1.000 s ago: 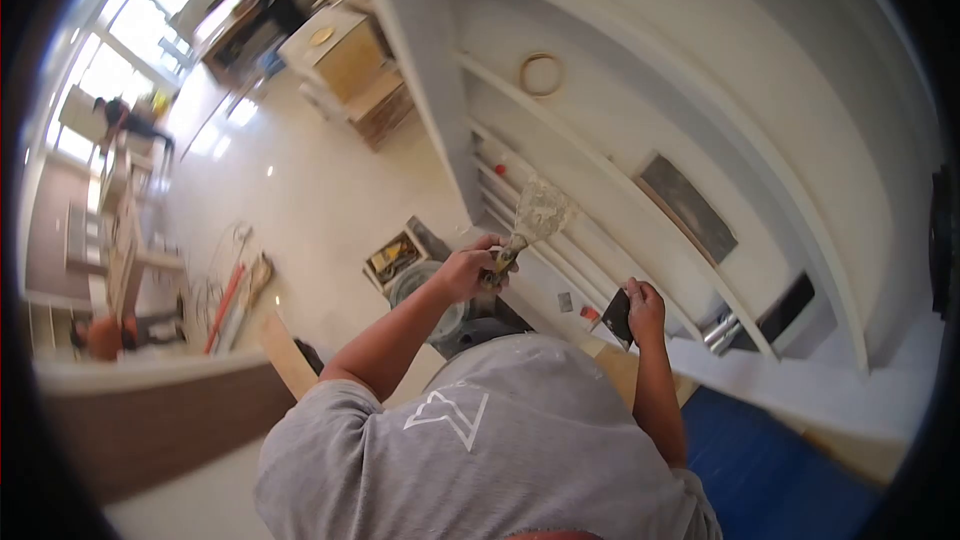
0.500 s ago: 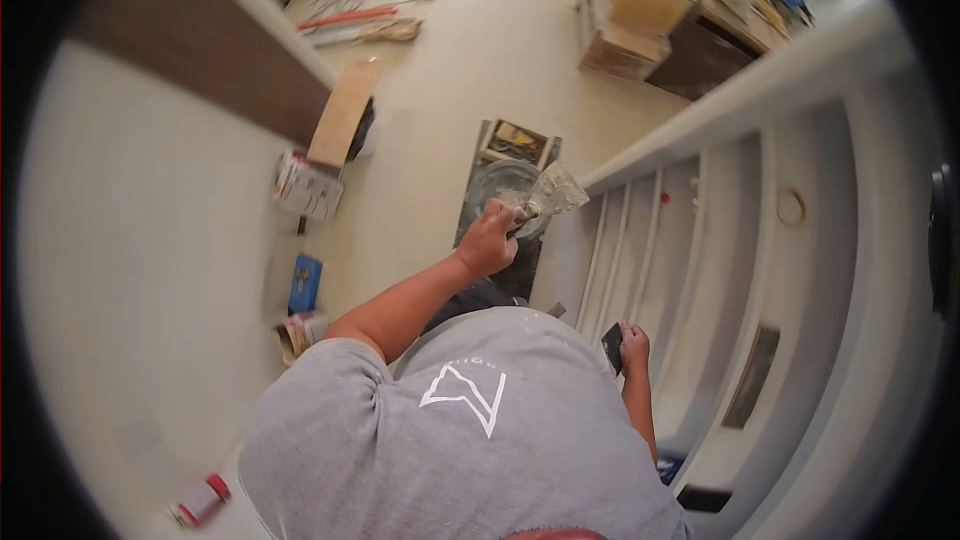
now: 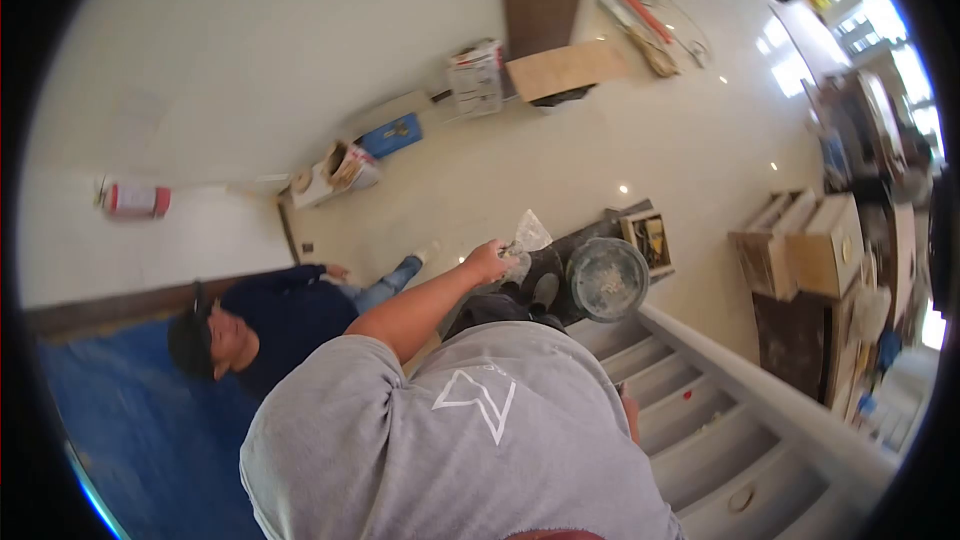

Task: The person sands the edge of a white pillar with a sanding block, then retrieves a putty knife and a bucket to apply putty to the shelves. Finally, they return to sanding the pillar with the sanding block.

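Observation:
My left hand [image 3: 488, 262] is closed round the handle of a broad putty knife [image 3: 532, 232], its blade smeared with pale filler and pointing away from me. To the right of that hand, apart from it, stands a round bucket [image 3: 608, 281] with pale filler inside. My right hand [image 3: 629, 412] is down at my right side, mostly hidden by my grey shirt [image 3: 470, 440]. Only a dark edge shows at its fingers, where a flat black scraper was visible half a second ago. White shelving [image 3: 690, 380] runs close beside that hand.
A wooden box [image 3: 655, 242] with tools stands beyond the bucket. Another person [image 3: 290, 315] is close at my left. A blue case [image 3: 390, 135], a cardboard-like board [image 3: 565, 70] and a fire extinguisher [image 3: 138, 200] lie along the left. Wooden drawers [image 3: 820, 245] stand at right.
My view has swung left, bringing another person into sight. The bucket now appears right of my left hand instead of behind it. My right hand has become mostly hidden behind my shirt.

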Tool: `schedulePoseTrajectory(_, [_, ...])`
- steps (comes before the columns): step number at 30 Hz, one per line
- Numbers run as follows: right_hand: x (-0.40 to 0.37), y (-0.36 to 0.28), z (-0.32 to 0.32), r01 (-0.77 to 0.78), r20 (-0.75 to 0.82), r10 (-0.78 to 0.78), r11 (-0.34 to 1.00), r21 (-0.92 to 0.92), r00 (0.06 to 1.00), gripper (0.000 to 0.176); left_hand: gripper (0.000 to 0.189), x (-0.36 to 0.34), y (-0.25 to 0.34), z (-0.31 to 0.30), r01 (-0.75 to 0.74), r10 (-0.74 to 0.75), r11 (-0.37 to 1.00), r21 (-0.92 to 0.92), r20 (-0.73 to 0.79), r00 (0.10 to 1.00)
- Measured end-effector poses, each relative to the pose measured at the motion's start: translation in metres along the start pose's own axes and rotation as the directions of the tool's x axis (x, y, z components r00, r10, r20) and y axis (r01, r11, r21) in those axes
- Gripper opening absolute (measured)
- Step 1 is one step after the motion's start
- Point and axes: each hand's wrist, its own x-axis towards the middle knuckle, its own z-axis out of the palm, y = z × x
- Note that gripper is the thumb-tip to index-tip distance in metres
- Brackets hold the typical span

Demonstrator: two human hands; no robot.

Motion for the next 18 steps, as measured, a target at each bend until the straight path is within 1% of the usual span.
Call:
schedulePoseTrajectory(3, [0.055,-0.078,-0.077,-0.230,0.151,0.217,0.971,0.073,0.964,0.050,0.060,-0.018,-0.038,-0.014,0.083,-0.119,0.958,-0.274,-0.117,0.986])
schedulePoseTrajectory(4, [0.092,-0.076,-0.085,0.146,0.108,-0.123,0.959,-0.241,0.986,0.042,0.060,-0.035,-0.035,-0.022,0.093,-0.138,0.968,-0.235,-0.183,0.973])
schedulePoseTrajectory(5, [0.137,-0.065,-0.084,0.461,0.164,-0.444,0.728,-0.507,0.881,0.037,0.058,-0.044,-0.041,-0.029,0.098,-0.162,0.952,-0.290,-0.204,0.966])
schedulePoseTrajectory(7, [0.169,-0.123,-0.117,0.480,0.181,-0.478,0.633,-0.608,0.860,0.034,0.056,-0.065,-0.056,-0.036,0.107,-0.193,0.925,-0.365,-0.206,0.959])
schedulePoseTrajectory(9, [0.217,-0.152,-0.128,0.516,0.155,-0.535,0.633,-0.577,0.830,0.029,0.055,-0.076,-0.078,-0.036,0.085,-0.200,0.931,-0.354,-0.303,0.932])
schedulePoseTrajectory(10, [0.223,-0.186,-0.142,0.472,0.100,-0.491,0.729,-0.496,0.865,0.029,0.058,-0.079,-0.096,-0.035,0.109,-0.226,0.928,-0.356,-0.304,0.925])
schedulePoseTrajectory(11, [0.222,-0.226,-0.149,0.397,0.052,-0.406,0.848,-0.350,0.913,0.029,0.061,-0.078,-0.109,-0.036,0.131,-0.250,0.924,-0.358,-0.310,0.917])
schedulePoseTrajectory(12, [0.217,-0.266,-0.155,0.329,0.023,-0.332,0.920,-0.211,0.943,0.030,0.061,-0.076,-0.109,-0.040,0.119,-0.257,0.916,-0.382,-0.335,0.907])
schedulePoseTrajectory(13, [0.213,-0.294,-0.156,0.304,0.016,-0.305,0.942,-0.145,0.952,0.032,0.061,-0.083,-0.107,-0.041,0.117,-0.277,0.903,-0.413,-0.354,0.893])
schedulePoseTrajectory(14, [0.213,-0.316,-0.153,0.313,0.032,-0.312,0.939,-0.140,0.950,0.033,0.061,-0.086,-0.105,-0.042,0.119,-0.307,0.885,-0.451,-0.371,0.876])
schedulePoseTrajectory(15, [0.217,-0.321,-0.143,0.371,0.065,-0.365,0.910,-0.185,0.929,0.036,0.061,-0.091,-0.107,-0.039,0.131,-0.320,0.879,-0.458,-0.364,0.874])
schedulePoseTrajectory(17, [0.207,-0.354,-0.136,0.368,0.092,-0.357,0.910,-0.189,0.930,0.040,0.061,-0.086,-0.108,-0.051,0.143,-0.333,0.875,-0.463,-0.361,0.871])
schedulePoseTrajectory(18, [0.199,-0.373,-0.137,0.371,0.103,-0.358,0.909,-0.190,0.928,0.042,0.062,-0.081,-0.116,-0.050,0.138,-0.320,0.898,-0.418,-0.402,0.858])
